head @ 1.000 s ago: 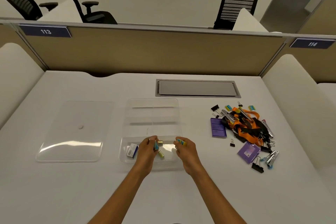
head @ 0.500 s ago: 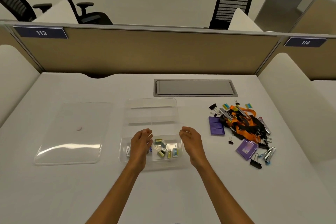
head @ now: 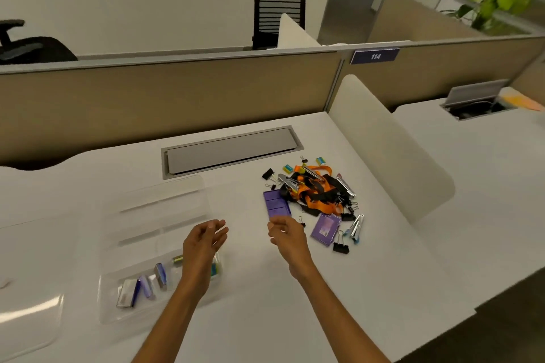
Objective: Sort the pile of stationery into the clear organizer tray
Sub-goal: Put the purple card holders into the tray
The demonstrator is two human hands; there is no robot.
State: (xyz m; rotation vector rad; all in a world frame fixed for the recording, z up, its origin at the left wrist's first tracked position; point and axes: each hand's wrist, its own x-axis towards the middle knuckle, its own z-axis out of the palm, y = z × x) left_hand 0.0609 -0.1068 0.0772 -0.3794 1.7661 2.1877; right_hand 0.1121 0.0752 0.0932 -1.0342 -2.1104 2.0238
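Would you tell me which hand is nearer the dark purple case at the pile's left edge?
The right hand: its fingertips hover just short of the dark purple case. The left hand hangs farther left, above the organizer tray.

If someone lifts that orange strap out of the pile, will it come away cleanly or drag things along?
Probably floppy: the orange strap lies in loose loops, so it would likely dangle. It looks tangled with a black strap, which may lift too. Metal clips lie on it and could snag or slide off.
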